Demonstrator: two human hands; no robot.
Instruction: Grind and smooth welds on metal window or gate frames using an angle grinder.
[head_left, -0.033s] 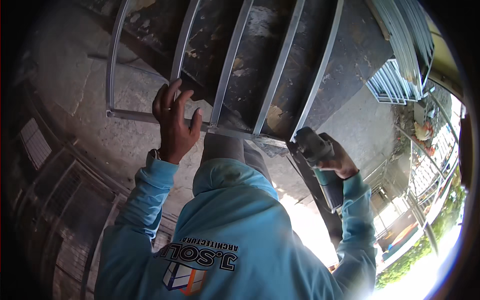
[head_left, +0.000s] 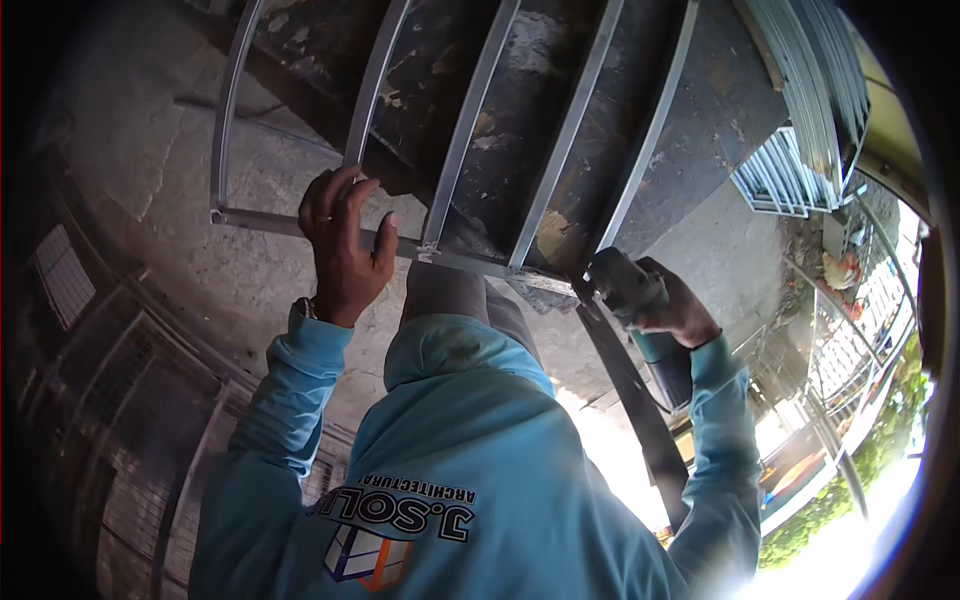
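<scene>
A metal frame [head_left: 468,262] of silvery square tubing, with several parallel bars, lies before me. My left hand [head_left: 348,240] is over its near rail at the left, bent fingers on the tubing by the second bar and thumb apart. My right hand [head_left: 682,305] grips an angle grinder [head_left: 628,285] with a dark head and a green and black body. The grinder's head is at the rail's right end, beside the last bar. Its disc is hidden from view.
Beneath the bars is a dark, stained work surface [head_left: 700,130]. Several metal frames [head_left: 790,175] are stacked at the far right. A dark metal beam [head_left: 635,400] runs below the grinder toward me. Grilles [head_left: 150,440] stand at the left, and a chicken [head_left: 842,270] is at the right.
The grinder and my right hand have shifted very slightly up and right. My left hand appears slightly further left, still on the frame. The whole view has moved a little.
</scene>
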